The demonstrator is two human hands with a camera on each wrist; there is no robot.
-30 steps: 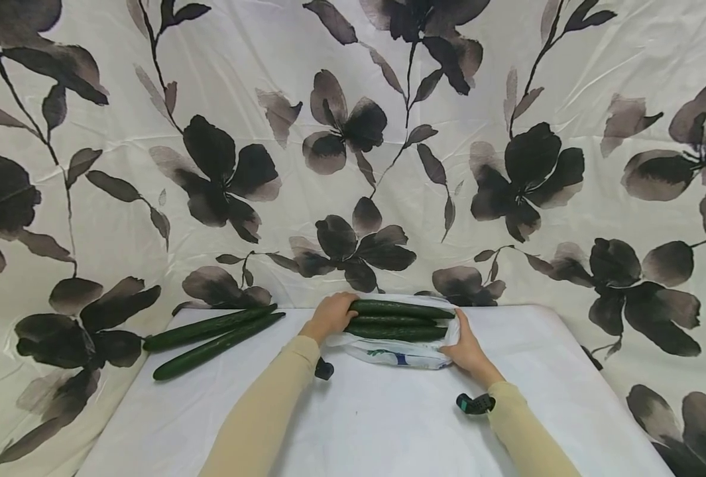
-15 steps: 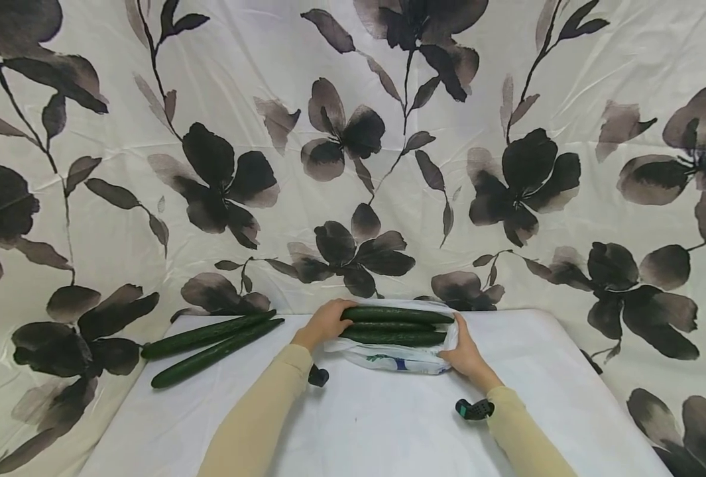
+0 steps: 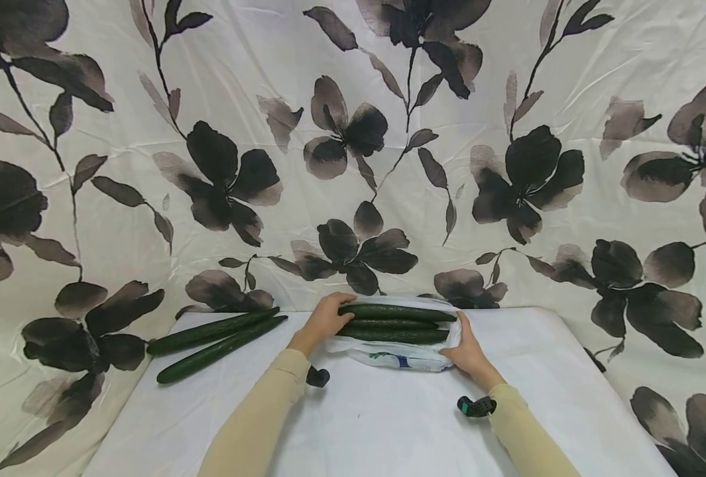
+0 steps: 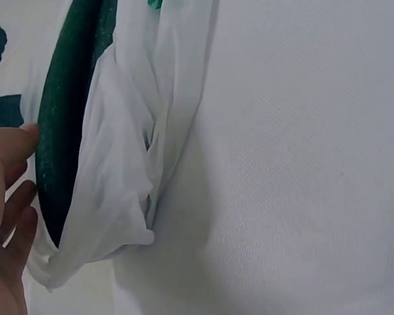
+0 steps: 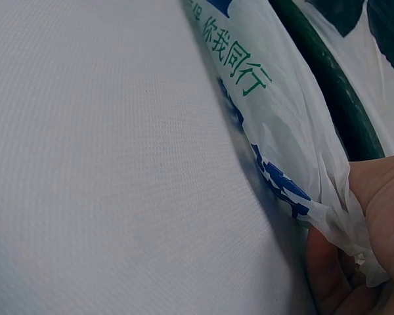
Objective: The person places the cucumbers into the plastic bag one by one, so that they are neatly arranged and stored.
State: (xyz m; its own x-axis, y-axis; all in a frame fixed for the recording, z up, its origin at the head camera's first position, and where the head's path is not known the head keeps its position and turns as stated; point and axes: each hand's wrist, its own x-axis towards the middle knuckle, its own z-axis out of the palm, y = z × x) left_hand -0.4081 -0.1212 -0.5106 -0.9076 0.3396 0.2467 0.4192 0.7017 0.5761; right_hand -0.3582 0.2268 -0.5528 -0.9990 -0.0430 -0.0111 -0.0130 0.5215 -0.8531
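Cucumbers lie inside a plastic bag; the left hand touches one, fingers loosely parted; the right hand pinches the bag.

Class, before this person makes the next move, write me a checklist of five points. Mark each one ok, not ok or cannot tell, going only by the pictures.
1. Bag open: ok; the plastic bag gapes, showing three cucumbers inside.
2. Right hand on bag: ok; the right hand grips its right end.
3. Left hand gripping bag: cannot tell; the left hand is at the cucumbers' left end, fingers partly hidden.
4. Every visible cucumber bagged: not ok; two loose cucumbers lie on the table, left of the bag.
5. Nothing underneath those three: cannot tell; the bag hides it.
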